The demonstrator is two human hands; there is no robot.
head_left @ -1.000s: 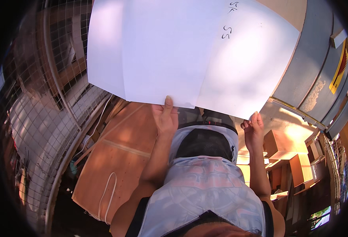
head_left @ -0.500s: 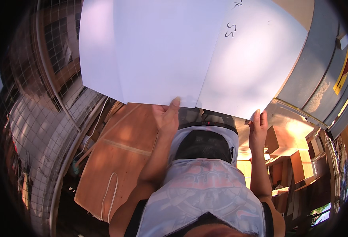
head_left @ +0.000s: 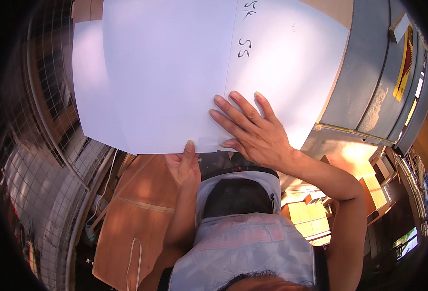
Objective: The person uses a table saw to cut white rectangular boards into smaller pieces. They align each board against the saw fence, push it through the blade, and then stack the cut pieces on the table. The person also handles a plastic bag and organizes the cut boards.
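Observation:
Overlapping white sheets with a few dark handwritten marks lie across the upper middle of the view, a tan board edge showing behind them. My left hand grips their lower edge from below, thumb on top and fingers underneath. My right hand rests palm down on the sheets near the lower edge, its fingers spread across or beside the seam where two of them overlap.
A wire mesh fence runs down the left. A grey steel machine surface at upper right carries a yellow fitting with a red toothed blade. Plywood lies low at left, wooden boxes low at right.
My right hand has left the lower right edge and moved inward and up onto the sheets' face. The sheets have shifted left, and my left hand sits lower and further left.

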